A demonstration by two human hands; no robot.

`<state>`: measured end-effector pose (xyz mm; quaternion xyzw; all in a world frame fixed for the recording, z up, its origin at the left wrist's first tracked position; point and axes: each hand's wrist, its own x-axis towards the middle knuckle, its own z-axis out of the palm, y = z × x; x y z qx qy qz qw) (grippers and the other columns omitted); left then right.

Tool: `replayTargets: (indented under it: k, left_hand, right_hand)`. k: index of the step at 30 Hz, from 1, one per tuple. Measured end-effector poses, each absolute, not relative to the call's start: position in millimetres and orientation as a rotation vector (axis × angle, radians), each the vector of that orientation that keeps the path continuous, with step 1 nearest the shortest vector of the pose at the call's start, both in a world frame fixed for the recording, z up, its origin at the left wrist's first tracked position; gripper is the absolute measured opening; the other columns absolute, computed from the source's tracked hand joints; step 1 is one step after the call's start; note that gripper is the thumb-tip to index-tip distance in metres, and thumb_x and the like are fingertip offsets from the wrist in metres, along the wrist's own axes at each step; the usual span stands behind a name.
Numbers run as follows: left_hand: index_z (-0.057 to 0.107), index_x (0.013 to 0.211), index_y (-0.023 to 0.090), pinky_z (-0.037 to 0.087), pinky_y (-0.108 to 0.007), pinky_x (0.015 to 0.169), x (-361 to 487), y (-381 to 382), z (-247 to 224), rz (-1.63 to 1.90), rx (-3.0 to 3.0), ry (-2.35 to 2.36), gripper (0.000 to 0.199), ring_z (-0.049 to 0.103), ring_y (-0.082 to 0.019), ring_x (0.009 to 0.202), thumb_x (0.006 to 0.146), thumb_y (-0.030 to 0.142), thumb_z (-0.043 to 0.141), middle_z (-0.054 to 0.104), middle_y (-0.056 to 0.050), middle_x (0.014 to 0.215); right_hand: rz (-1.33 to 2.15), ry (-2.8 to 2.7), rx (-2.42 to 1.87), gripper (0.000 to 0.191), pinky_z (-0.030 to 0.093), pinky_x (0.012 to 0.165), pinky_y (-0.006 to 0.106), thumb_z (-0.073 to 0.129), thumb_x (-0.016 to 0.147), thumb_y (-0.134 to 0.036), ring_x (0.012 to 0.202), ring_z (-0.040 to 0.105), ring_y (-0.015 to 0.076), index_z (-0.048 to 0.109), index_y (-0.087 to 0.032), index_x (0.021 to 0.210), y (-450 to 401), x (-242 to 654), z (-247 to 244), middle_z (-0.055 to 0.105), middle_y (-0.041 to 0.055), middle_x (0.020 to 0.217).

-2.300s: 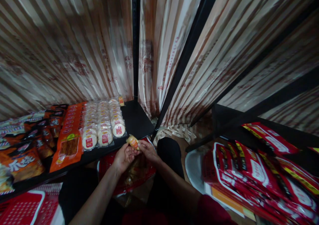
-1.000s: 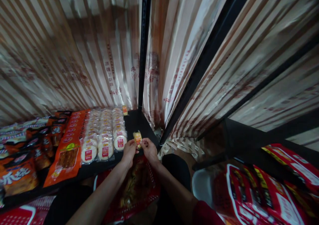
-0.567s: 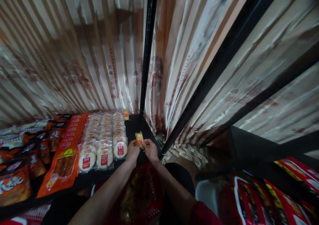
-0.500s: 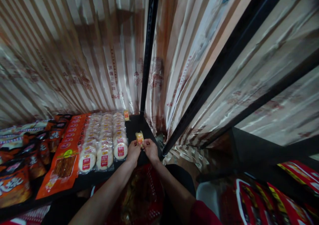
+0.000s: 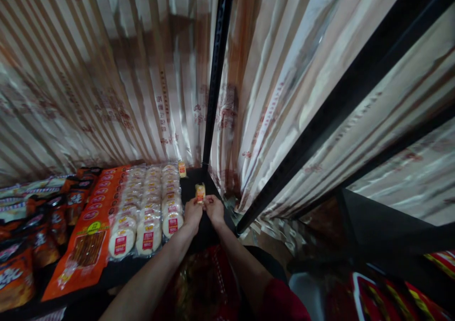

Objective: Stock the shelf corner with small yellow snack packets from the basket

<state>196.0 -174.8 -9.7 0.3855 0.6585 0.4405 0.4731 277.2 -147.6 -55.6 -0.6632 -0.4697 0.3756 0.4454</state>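
A small yellow snack packet [image 5: 200,192] with a red label is upright over the black shelf top. My left hand [image 5: 193,215] is closed and pinches its lower left part. At its lower right edge my right hand [image 5: 214,210] is closed too, thumb and fingertips meeting the wrapper. A second snack packet [image 5: 182,169] of the same look stands at the back of the shelf, near the corner post. Just left of my left hand run rows of round white cakes [image 5: 172,224] in clear wrap with red labels.
A long orange snack bag [image 5: 85,250] and several orange-black pouches [image 5: 42,247] lie on the left of the shelf [image 5: 209,226]. Below my forearms is a red basket [image 5: 227,283]. A black post [image 5: 215,84] rises at the corner, with foil-like sheeting [image 5: 135,75] behind. Red packages [image 5: 387,297] sit lower right.
Both hands and the packet between them have moved slightly forward over the shelf, toward the packet at the back. The camera view has shifted a little.
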Motion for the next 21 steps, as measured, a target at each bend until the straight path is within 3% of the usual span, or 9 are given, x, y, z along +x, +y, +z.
replayTargets:
  k: [6,13,21]
  left_hand:
    - [0.066,0.092,0.012,0.045,-0.022,0.074,198,-165,-2,1.062,0.961,1.604,0.024,0.063,-0.016,0.083,0.074,0.013,0.050,0.070,-0.010,0.091]
    - [0.058,0.111,0.011,0.045,-0.026,0.086,200,-141,-2,1.056,0.811,1.523,0.035,0.059,-0.018,0.104,0.078,0.012,0.047,0.063,-0.013,0.115]
    - [0.055,0.116,0.015,0.044,-0.025,0.091,196,-123,3,1.093,0.747,1.379,0.035,0.053,-0.017,0.115,0.084,0.018,0.043,0.056,-0.010,0.127]
  right_hand:
    - [0.786,-1.239,-1.766,0.012,0.047,0.057,0.020,0.052,0.075,-0.023,0.059,0.063,0.0118,0.063,-0.020,0.079,-129,277,-52,0.068,0.0002,0.068]
    - [0.638,-1.312,-1.854,0.014,0.045,0.066,0.022,0.052,0.076,-0.023,0.073,0.065,0.0151,0.064,-0.019,0.081,-108,272,-46,0.070,0.0039,0.078]
    - [0.604,-1.312,-1.847,0.015,0.045,0.066,0.022,0.051,0.076,-0.021,0.073,0.064,0.0152,0.064,-0.018,0.082,-80,265,-44,0.070,0.0038,0.079]
